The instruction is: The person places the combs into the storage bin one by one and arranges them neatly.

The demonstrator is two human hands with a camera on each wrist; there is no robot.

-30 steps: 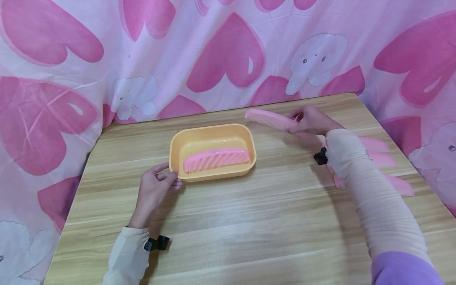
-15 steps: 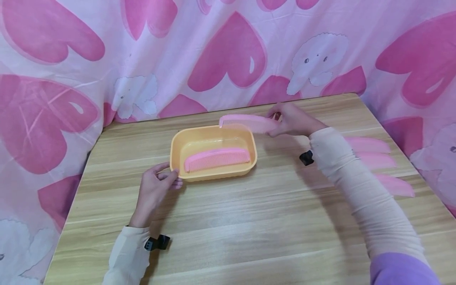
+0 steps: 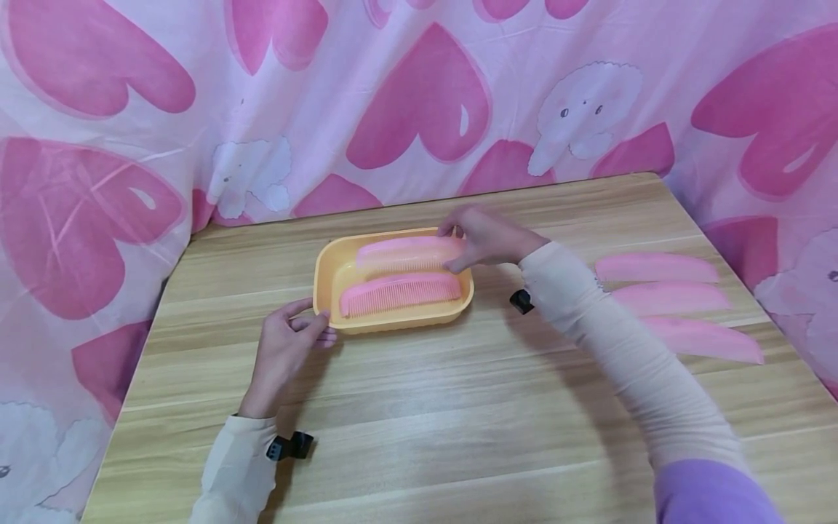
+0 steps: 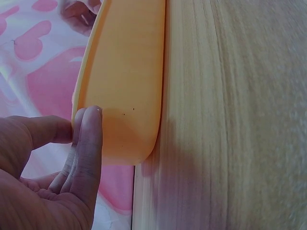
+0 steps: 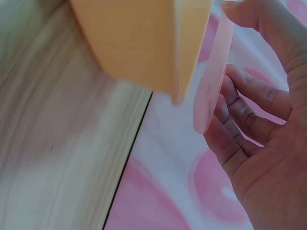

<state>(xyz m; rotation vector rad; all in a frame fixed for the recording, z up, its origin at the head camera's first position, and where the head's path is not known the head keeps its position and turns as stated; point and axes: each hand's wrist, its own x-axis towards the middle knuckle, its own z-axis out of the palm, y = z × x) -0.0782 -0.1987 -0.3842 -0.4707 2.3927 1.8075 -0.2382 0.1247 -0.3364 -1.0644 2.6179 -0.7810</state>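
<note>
A yellow-orange rectangular basin [image 3: 393, 322] stands on the table, and a pink comb [image 3: 401, 292] lies inside along its near side. My left hand [image 3: 281, 353] pinches the basin's near left corner; in the left wrist view its thumb and fingers [image 4: 89, 139] clasp the rim. Over the basin's far right part, my right hand [image 3: 487, 236] holds a second pink comb [image 3: 399, 251] by its right end, teeth facing me. From the right wrist view, this comb [image 5: 214, 76] sits between thumb and fingers, just outside the basin wall.
Several pink combs [image 3: 661, 267] lie in a row on the right of the wooden table [image 3: 419, 422], partly behind the right forearm. A pink heart-patterned curtain [image 3: 419, 94] hangs along the table's back and sides.
My right hand has carried its comb leftward from the table's back right to over the basin. The combs at right are less covered by the arm. My left hand stays on the basin corner.
</note>
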